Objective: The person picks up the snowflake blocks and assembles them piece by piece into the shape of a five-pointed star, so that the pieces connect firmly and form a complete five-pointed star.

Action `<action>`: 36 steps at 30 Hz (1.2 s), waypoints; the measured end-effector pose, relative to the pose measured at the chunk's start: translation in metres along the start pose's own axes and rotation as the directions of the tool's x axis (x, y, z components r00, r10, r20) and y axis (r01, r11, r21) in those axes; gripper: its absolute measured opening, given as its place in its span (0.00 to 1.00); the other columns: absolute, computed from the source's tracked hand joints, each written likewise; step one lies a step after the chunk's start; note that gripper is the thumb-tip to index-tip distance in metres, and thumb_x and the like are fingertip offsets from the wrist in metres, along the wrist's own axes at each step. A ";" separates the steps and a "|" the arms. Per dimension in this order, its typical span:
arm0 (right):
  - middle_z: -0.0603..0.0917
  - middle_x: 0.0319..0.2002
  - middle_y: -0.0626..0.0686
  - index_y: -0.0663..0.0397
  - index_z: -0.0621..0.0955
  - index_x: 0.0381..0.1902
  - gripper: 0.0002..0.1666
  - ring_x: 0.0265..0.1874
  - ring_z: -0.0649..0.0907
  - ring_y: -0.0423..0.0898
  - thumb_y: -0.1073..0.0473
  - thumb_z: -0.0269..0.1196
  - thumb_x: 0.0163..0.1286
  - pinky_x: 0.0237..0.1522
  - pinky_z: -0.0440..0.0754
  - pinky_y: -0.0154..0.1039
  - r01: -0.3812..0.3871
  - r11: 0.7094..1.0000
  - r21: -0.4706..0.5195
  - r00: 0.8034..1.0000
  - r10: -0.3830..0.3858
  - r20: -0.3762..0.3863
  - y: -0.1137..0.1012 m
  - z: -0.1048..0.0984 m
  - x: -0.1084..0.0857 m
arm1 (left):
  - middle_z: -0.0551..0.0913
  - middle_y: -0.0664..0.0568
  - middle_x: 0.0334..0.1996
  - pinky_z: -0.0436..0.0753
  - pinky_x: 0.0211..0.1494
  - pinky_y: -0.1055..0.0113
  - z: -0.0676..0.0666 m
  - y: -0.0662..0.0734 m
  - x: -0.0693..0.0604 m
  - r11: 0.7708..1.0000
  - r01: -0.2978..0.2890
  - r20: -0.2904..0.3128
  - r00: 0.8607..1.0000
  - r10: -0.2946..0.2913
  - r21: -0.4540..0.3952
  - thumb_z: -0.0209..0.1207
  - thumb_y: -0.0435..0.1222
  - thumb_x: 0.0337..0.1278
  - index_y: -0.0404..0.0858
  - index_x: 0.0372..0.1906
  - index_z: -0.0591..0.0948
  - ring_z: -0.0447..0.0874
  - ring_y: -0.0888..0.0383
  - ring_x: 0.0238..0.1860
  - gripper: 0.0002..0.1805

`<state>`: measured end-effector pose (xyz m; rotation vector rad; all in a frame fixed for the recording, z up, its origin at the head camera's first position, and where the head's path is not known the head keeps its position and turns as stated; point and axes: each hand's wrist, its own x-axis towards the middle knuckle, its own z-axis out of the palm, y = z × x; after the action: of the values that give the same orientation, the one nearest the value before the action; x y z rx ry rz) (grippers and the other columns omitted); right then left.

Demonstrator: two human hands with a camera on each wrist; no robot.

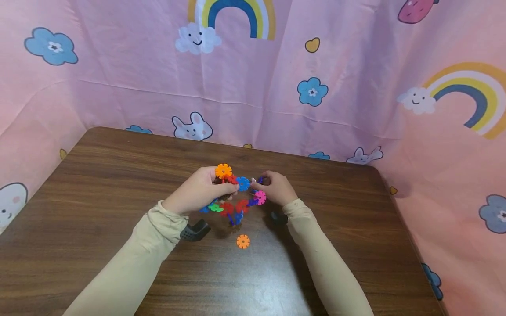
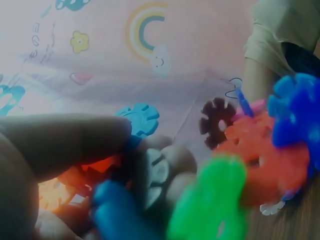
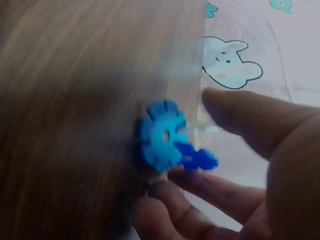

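Note:
My left hand [image 1: 201,188] grips part of a linked string of notched plastic discs, its thumb beside a blue disc [image 1: 243,183]. An orange disc [image 1: 223,171] stands up over its fingers. Below hang red discs [image 1: 227,209], a green disc [image 2: 210,200] and a pink disc [image 1: 259,198]. My right hand [image 1: 276,188] is at the string's right side. In the right wrist view its thumb stands apart from the curved fingers [image 3: 215,192], and a dark blue disc [image 3: 199,157], joined to a light blue one [image 3: 162,135], lies close by the fingers.
A loose orange disc [image 1: 243,242] lies on the brown wooden table [image 1: 316,272], nearer me than the string. Black wrist devices [image 1: 195,230] sit under both wrists. A pink patterned curtain [image 1: 253,74] rises behind the table and along both sides.

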<state>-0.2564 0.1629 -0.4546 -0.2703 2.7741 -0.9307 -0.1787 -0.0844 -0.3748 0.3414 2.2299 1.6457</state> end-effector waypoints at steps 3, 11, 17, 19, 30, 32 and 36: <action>0.88 0.41 0.55 0.59 0.85 0.52 0.26 0.37 0.83 0.49 0.44 0.72 0.67 0.43 0.84 0.46 0.035 0.999 -0.022 0.999 -0.035 0.006 0.000 -0.001 -0.001 | 0.87 0.47 0.29 0.85 0.38 0.65 0.000 0.001 0.000 1.000 -0.003 -0.003 1.000 0.003 0.008 0.64 0.41 0.69 0.32 0.42 0.82 0.82 0.52 0.30 0.13; 0.86 0.37 0.53 0.60 0.86 0.48 0.19 0.35 0.81 0.46 0.53 0.73 0.67 0.43 0.84 0.44 0.098 0.992 -0.080 0.995 -0.096 0.028 0.016 -0.004 -0.017 | 0.86 0.48 0.29 0.82 0.35 0.66 -0.001 -0.001 0.001 0.999 -0.001 0.012 1.000 0.000 0.050 0.64 0.41 0.70 0.34 0.41 0.82 0.80 0.54 0.29 0.12; 0.87 0.40 0.51 0.55 0.85 0.49 0.19 0.39 0.84 0.47 0.50 0.72 0.68 0.48 0.85 0.47 0.137 0.991 0.000 0.990 -0.137 -0.011 0.019 -0.007 -0.031 | 0.86 0.46 0.33 0.85 0.41 0.63 0.000 -0.006 0.004 0.998 -0.013 0.032 0.999 0.011 0.068 0.62 0.40 0.72 0.33 0.45 0.80 0.81 0.51 0.34 0.12; 0.88 0.43 0.52 0.54 0.83 0.52 0.20 0.42 0.86 0.48 0.49 0.72 0.69 0.50 0.86 0.48 0.130 0.989 0.064 0.991 -0.129 -0.024 0.020 -0.008 -0.035 | 0.87 0.45 0.34 0.87 0.46 0.61 0.000 -0.007 0.004 0.999 0.008 0.029 1.000 -0.009 0.042 0.61 0.39 0.73 0.33 0.46 0.79 0.84 0.49 0.37 0.11; 0.83 0.34 0.53 0.64 0.82 0.56 0.22 0.32 0.79 0.46 0.61 0.73 0.67 0.32 0.79 0.33 0.216 0.892 0.398 0.976 -0.207 -0.068 0.020 -0.020 -0.046 | 0.88 0.47 0.29 0.88 0.41 0.61 0.007 -0.010 0.007 0.999 0.012 0.007 1.000 -0.012 -0.033 0.66 0.39 0.68 0.32 0.43 0.79 0.88 0.53 0.33 0.14; 0.83 0.36 0.54 0.64 0.83 0.57 0.22 0.32 0.79 0.45 0.62 0.73 0.67 0.33 0.79 0.32 0.246 0.872 0.424 0.969 -0.236 -0.077 0.018 -0.025 -0.050 | 0.88 0.47 0.30 0.88 0.42 0.61 0.008 -0.010 0.008 0.998 0.007 0.002 1.000 -0.007 -0.056 0.67 0.39 0.67 0.32 0.43 0.79 0.88 0.53 0.33 0.14; 0.85 0.45 0.64 0.63 0.83 0.58 0.22 0.35 0.82 0.45 0.66 0.72 0.67 0.38 0.83 0.33 0.298 0.817 0.493 0.952 -0.292 -0.091 0.012 -0.038 -0.060 | 0.88 0.45 0.32 0.88 0.43 0.62 0.011 -0.009 0.008 0.996 -0.006 -0.010 1.000 0.005 -0.091 0.66 0.39 0.68 0.32 0.44 0.80 0.88 0.52 0.34 0.14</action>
<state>-0.2097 0.2080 -0.4241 -0.6173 2.4122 -1.6897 -0.1814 -0.0746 -0.3871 0.3168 2.1541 1.7494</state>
